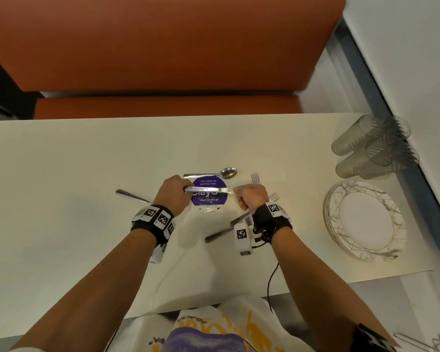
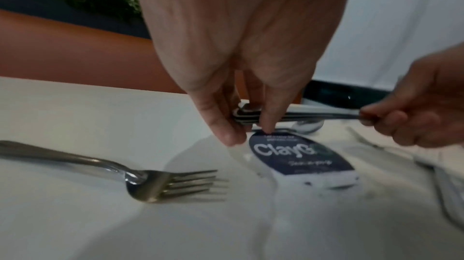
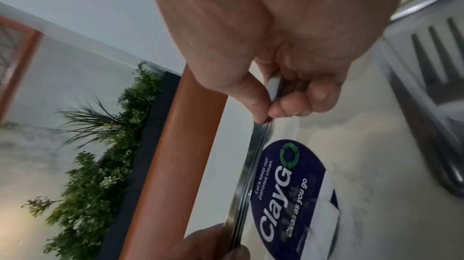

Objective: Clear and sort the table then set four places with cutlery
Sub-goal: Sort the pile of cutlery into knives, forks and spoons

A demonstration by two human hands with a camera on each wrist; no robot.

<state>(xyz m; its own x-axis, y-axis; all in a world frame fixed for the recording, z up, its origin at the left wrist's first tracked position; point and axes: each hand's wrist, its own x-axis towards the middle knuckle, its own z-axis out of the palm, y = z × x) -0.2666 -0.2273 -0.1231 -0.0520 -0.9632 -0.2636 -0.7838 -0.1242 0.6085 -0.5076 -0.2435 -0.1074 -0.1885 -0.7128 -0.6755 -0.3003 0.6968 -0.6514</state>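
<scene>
A bundle of table knives [image 1: 208, 190] hangs level just above the white table [image 1: 61, 174], over a purple round sticker [image 1: 208, 200]. My left hand [image 1: 186, 190] pinches the handle ends [image 2: 247, 114] between thumb and fingers. My right hand [image 1: 239, 193] pinches the blade ends [image 3: 261, 135], fingers curled. On the table lie a spoon [image 1: 219, 173] beyond the sticker, one fork [image 1: 132, 196] to the left, seen close in the left wrist view as the fork [image 2: 150, 183], and two forks [image 1: 255, 177] at the right, partly hidden by my right wrist.
A stack of marbled plates [image 1: 366, 219] sits at the table's right end, with clear tumblers [image 1: 374, 146] lying on their sides behind it. Two more utensil handles [image 1: 224, 232] lie under my right wrist. An orange bench [image 1: 163, 59] runs along the far side.
</scene>
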